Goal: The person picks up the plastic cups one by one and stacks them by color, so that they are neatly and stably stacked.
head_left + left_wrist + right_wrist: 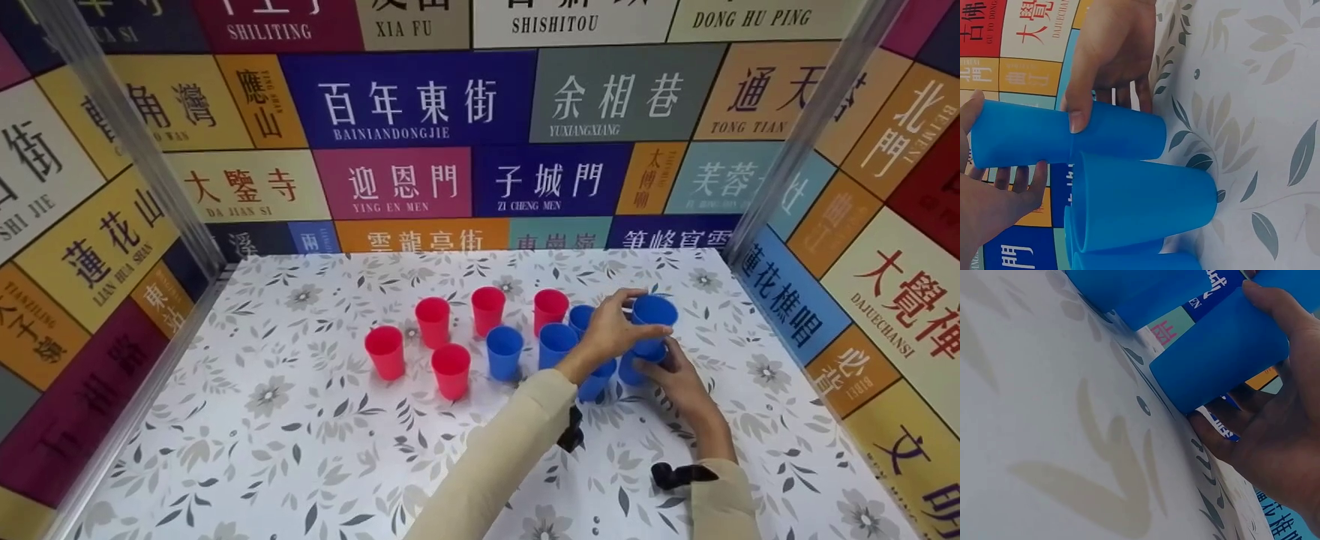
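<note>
My left hand (609, 330) grips a blue cup (654, 311) near its top, thumb on one side and fingers on the other. Directly below it, another blue cup (1221, 354) stands on the table, held around its side by my right hand (681, 379). In the left wrist view the upper cup (1022, 135) lines up with the lower cup (1123, 129), its bottom end at that cup's rim. How far it sits inside is hidden. The right thumb (1078, 119) lies by the rim where the two meet.
Several more blue cups stand upright left of my hands, among them one at the group's left end (505, 354) and one partly behind my left wrist (598, 384). Further left and behind are several upright red cups (451, 373). Sign-printed walls border the flower-patterned table (300, 465).
</note>
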`<move>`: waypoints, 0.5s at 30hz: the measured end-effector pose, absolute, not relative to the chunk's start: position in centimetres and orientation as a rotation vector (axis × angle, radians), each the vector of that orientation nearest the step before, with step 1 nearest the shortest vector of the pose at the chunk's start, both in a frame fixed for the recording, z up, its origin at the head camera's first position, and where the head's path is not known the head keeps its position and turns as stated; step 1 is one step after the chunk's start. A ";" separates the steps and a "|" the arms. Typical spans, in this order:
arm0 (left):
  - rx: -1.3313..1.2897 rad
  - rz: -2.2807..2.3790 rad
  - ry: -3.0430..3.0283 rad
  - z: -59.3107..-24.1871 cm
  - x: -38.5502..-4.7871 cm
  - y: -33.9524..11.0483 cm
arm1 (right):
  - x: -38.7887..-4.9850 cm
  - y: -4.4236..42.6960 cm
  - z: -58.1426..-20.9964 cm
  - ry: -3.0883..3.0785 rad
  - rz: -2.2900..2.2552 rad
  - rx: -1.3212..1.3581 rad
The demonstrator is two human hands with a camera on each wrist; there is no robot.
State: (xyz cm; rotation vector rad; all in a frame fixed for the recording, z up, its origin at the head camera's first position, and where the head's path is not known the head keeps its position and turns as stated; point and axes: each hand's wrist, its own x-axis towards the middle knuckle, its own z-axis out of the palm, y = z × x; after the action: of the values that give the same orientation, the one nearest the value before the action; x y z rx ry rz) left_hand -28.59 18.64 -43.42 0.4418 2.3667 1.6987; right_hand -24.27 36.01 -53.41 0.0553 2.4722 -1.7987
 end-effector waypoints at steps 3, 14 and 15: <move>0.458 1.697 2.365 -43.8 -28.6 18.7 | -24.2 36.0 -53.3 2.489 -1.766 0.074; 0.484 1.642 2.417 -43.8 -28.2 19.1 | -24.0 35.9 -53.4 2.480 -1.794 0.037; 0.478 1.644 2.412 -43.6 -28.1 19.1 | -24.0 36.0 -53.4 2.479 -1.800 0.034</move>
State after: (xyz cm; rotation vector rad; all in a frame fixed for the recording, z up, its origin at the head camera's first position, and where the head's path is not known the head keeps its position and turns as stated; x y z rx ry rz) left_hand -28.12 19.13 -43.58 0.4776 2.4118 1.6436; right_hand -24.00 35.96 -53.45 0.0341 2.4795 -1.7999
